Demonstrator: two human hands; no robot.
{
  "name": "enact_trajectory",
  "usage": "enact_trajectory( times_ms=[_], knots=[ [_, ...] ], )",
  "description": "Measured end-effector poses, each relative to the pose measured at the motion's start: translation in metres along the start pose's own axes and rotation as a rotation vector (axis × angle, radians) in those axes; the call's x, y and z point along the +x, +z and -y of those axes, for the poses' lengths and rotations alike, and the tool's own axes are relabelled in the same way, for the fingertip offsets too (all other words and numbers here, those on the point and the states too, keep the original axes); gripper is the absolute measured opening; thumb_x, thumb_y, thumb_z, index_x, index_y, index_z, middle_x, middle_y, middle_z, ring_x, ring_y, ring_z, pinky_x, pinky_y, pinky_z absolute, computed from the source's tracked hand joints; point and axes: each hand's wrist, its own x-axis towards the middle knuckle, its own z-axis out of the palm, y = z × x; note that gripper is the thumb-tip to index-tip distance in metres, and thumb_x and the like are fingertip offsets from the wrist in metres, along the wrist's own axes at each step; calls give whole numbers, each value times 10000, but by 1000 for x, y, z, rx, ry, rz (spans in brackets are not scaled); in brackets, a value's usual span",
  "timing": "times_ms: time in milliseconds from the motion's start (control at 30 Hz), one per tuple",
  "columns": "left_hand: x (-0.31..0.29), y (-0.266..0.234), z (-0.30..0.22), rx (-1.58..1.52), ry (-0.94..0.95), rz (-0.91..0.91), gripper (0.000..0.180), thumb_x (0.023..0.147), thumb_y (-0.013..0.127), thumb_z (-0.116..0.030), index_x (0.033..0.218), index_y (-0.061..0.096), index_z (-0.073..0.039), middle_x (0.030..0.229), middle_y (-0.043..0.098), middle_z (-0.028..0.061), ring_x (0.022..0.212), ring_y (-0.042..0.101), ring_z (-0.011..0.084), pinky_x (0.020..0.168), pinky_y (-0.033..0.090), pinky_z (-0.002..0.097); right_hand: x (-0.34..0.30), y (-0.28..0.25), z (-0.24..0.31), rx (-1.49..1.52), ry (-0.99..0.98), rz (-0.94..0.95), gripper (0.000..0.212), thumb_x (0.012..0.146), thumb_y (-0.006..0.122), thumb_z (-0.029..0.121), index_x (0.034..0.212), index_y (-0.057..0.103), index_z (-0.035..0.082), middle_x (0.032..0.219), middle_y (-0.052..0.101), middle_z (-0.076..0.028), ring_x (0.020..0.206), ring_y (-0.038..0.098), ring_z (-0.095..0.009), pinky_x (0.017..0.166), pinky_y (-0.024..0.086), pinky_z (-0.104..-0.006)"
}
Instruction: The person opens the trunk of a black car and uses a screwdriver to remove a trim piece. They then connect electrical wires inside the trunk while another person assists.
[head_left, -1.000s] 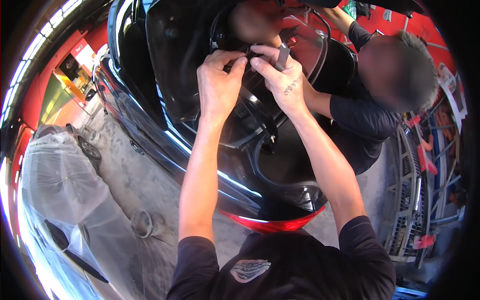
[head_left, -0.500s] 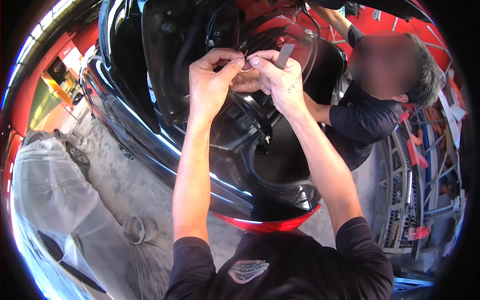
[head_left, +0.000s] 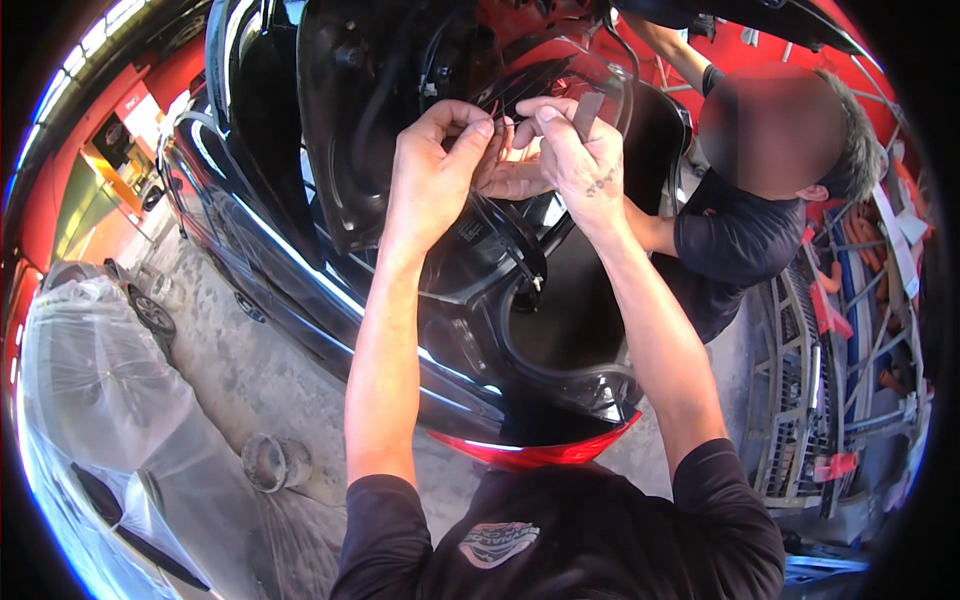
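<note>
Left hand (head_left: 436, 170) seems to pinch thin wire (head_left: 495, 108) over the black car (head_left: 455, 350), right hand (head_left: 585, 168) clutches flat grey strip (head_left: 588, 114); if strip swings, its edge could nick wire or co-worker's hand (head_left: 515, 182).

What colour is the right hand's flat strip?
The flat strip is grey; head view shows it.

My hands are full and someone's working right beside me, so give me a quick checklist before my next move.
1. Thin reddish strand in your left hand: ok, it appears pinched.
2. Flat grey strip secure in your right hand: ok, it looks gripped, sticking upward.
3. Co-worker's hand away from yours: not ok, it's close in between them.
4. Strand's far end: cannot tell, too fine to follow.
5. Bucket apart from the black car: ok.
</note>
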Motion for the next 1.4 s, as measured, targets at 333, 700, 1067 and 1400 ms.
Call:
enact_trajectory(
  times_ms=[333, 700, 1067, 1400],
  knots=[
    [-3, 7, -2, -88, -4, -64, 140, 965, 689, -38, 1085, 702, 33, 944, 696, 32, 776, 624, 66, 613, 478, 217, 1, 1, -9, -117, 13, 32, 206, 1001, 664, 168, 1065, 727, -17, 767, 673, -51, 706, 651, -111, 633, 546, -250],
    [-7, 12, 11, 281, 410, -75, 134, 907, 695, 64, 1015, 755, 11, 1009, 698, 55, 851, 665, 100, 700, 532, 242, 3, -4, 0, -78, 161, 52, 203, 1039, 625, 173, 1040, 682, -22, 698, 598, -33, 475, 409, -31, 423, 285, -211],
    [-4, 13, 14, 186, 166, -123, 127, 954, 718, -52, 1056, 730, 22, 875, 714, 31, 662, 596, 46, 531, 446, 218, -23, -7, 8, -325, -61, -37, 383, 1072, 559, 273, 1175, 687, -72, 1152, 690, -138, 989, 656, -163, 918, 512, -325],
    [-4, 10, 13, 15, 99, -115, 151, 967, 725, -81, 1083, 727, 15, 826, 687, 10, 661, 567, 33, 539, 439, 194, -31, 0, 2, -555, -277, -35, 245, 1010, 631, 24, 1233, 684, -62, 840, 684, -65, 659, 667, -107, 594, 536, -228]
  ],
)
